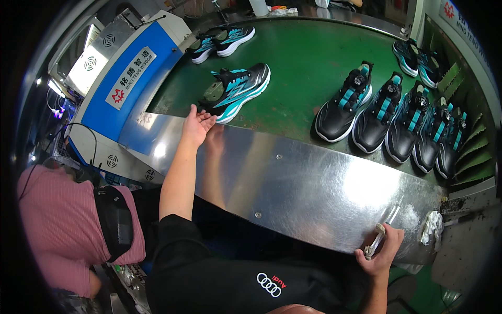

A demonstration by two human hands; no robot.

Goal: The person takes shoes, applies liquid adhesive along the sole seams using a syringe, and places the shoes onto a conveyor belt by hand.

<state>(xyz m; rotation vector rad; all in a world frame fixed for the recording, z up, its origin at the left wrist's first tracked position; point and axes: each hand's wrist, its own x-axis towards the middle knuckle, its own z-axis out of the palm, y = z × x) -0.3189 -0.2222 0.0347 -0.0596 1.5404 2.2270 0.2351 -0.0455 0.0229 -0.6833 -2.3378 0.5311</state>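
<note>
A black and teal sneaker (pixel 241 89) with a white sole lies on the green belt, its near end by the steel edge. At that end is my left hand (pixel 196 129), palm turned up and fingers loosely bent; the fingertips meet or nearly meet the shoe, and I cannot tell which. Over the right part of the steel ledge, my right hand (pixel 384 252) grips a slim whitish tool (pixel 373 245) between thumb and fingers. Its upper part looks clear, and its exact kind does not show.
Several matching sneakers (pixel 389 112) stand in a row at the right, before green curtain strips (pixel 473 152). More pairs sit at the far left (pixel 230 41) and far right. A crumpled white wad (pixel 431 227) rests on the steel ledge (pixel 314 183). Someone in pink (pixel 68 220) is at left.
</note>
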